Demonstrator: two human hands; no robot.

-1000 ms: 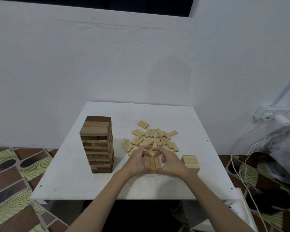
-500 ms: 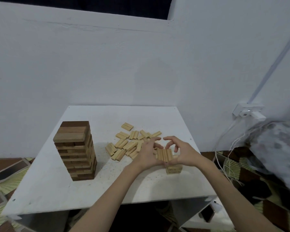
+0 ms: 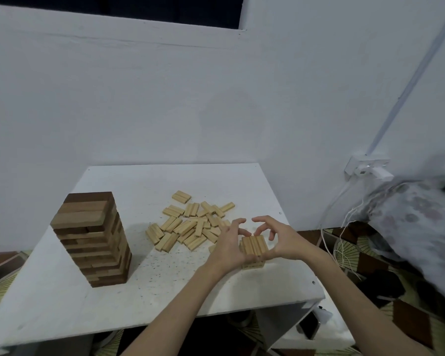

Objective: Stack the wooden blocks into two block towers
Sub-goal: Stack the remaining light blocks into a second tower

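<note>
- Dark tower [image 3: 91,240]: it stands finished at about 8 o'clock on the table [image 3: 49,299], upright, well apart from both hands. It looks the same as a second ago, so I judge the first of the two towers done.
- Loose blocks [image 3: 190,227]: a scattered pale pile lies flat near the table's centre, at roughly 11 o'clock from the hands. The pile seems unchanged over the last second, and many blocks remain to stack.
- Left hand [image 3: 229,246]: its palm and thumb side press the left edge of a layer of three [image 3: 253,245] pale blocks; the index finger is curled up and clear of the wood.
- What has changed: a second ago the trio was held over bare table at 9 o'clock from the light stack [image 3: 253,264]; now it sits over that stack, apparently resting on it. The second tower gains a layer, though it is still low.
- Right hand [image 3: 284,240]: it presses the trio's right edge, index finger and thumb arched above, other fingers curled.
- Containers: none shows on the table; the blocks lie straight on its top.
</note>
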